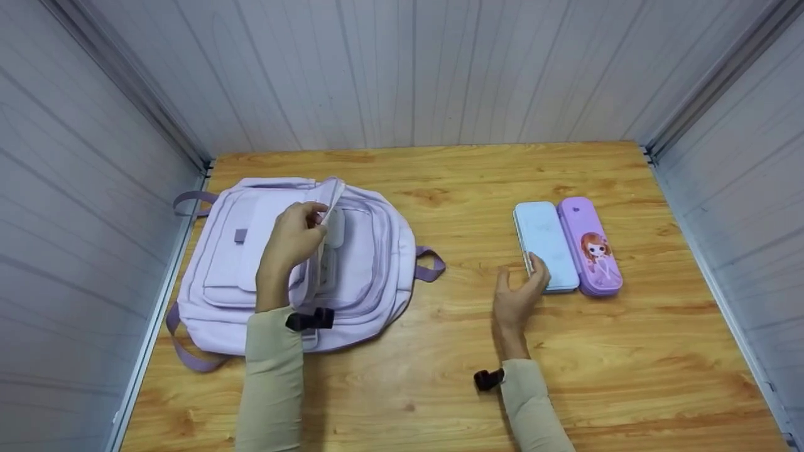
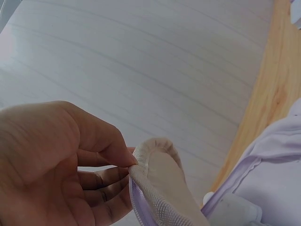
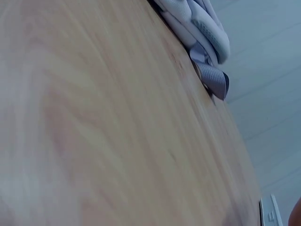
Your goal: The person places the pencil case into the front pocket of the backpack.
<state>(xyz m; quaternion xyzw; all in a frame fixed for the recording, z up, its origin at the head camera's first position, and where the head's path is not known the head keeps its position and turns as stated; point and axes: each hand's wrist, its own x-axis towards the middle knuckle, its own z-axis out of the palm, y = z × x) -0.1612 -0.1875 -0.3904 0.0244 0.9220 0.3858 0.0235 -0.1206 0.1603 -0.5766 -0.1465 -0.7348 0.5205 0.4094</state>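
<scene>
From the head camera, the left hand (image 1: 290, 242) is up over the lilac backpack (image 1: 295, 263), pinching the edge of its opened flap (image 1: 331, 194) between thumb and fingers and lifting it, so whatever is inside the bag stays hidden behind the hand and flap. The backpack lies flat on the left side of the wooden table (image 1: 452, 351), its top handle (image 1: 430, 263) pointing right. The right hand (image 1: 518, 295) rests low on the table, fingers relaxed and spread, fingertips touching the near end of the light blue pencil case (image 1: 545, 246). That case runs long-axis away from the person, right up against a purple pencil case (image 1: 590, 246) with a cartoon girl. Left wrist view: thumb and fingers (image 2: 108, 157) pinch the flap's padded rim (image 2: 157, 181), with wall behind. Right wrist view is mostly blurry tabletop (image 3: 94, 132); the hand is barely a sliver at the corner, and the backpack's grey strap loop (image 3: 211, 77) shows up top.
</scene>
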